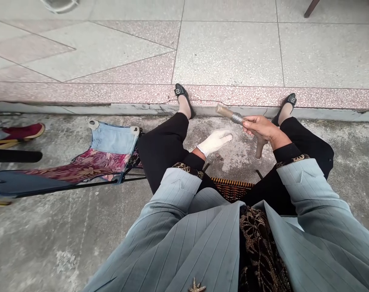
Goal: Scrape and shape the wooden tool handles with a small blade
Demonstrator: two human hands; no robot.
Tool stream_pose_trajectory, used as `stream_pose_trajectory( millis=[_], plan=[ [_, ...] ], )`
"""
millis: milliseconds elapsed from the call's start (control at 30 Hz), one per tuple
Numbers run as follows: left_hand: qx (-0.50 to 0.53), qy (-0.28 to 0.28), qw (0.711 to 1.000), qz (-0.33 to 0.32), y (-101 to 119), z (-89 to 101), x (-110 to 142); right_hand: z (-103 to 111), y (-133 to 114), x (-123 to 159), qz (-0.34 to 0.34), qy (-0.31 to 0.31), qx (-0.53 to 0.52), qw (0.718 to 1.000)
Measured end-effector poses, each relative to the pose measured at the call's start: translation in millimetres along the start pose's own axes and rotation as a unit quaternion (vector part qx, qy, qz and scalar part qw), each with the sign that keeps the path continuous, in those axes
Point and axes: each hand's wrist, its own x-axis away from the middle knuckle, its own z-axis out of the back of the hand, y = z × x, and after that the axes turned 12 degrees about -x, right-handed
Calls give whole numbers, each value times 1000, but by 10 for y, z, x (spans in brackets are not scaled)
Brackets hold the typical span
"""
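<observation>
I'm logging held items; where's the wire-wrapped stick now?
The wire-wrapped stick is in the bare right hand, right of centre in the head view, near the gloved left hand.

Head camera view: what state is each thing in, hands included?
Wire-wound tool: held, partly covered
Right hand: bare, closed around the tool
Left hand: gloved, apart from the tool
Fabric lounger: unfolded
Black shoes: worn
Red shoe: worn, blurred
Woven seat: partly hidden
Jacket: worn
</observation>
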Motion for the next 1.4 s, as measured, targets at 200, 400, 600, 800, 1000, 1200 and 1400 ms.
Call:
stream_pose_trajectory(
  millis=[200, 400, 600, 800, 1000, 1200, 1400],
  plan=[
    [-67, -63, 995, -34, -36, -60, 20, -49, 33, -86, -75, 141, 376, 913],
    [-86, -75, 993, -43, -74, 15, 56, -100, -4, -16, -219, -132, 448, 857],
    [28, -15, 999, 4, -84, 71, 35, -28, -84, 67, -135, -219, 123, 958],
    [27, -30, 999, 12, -40, 2, 29, -23, -50, -12, 26, 31, -17, 999],
    [-69, -72, 995, -23, -29, -35, 40, -41, 44, -97, -67, 140, 414, 897],
    [-85, -67, 993, -40, -38, 57, 69, -103, 21, -31, -182, -101, 487, 848],
    [-24, -23, 999, -5, -115, 95, 13, -68, -39, 29, -175, -256, 228, 923]
  ],
)
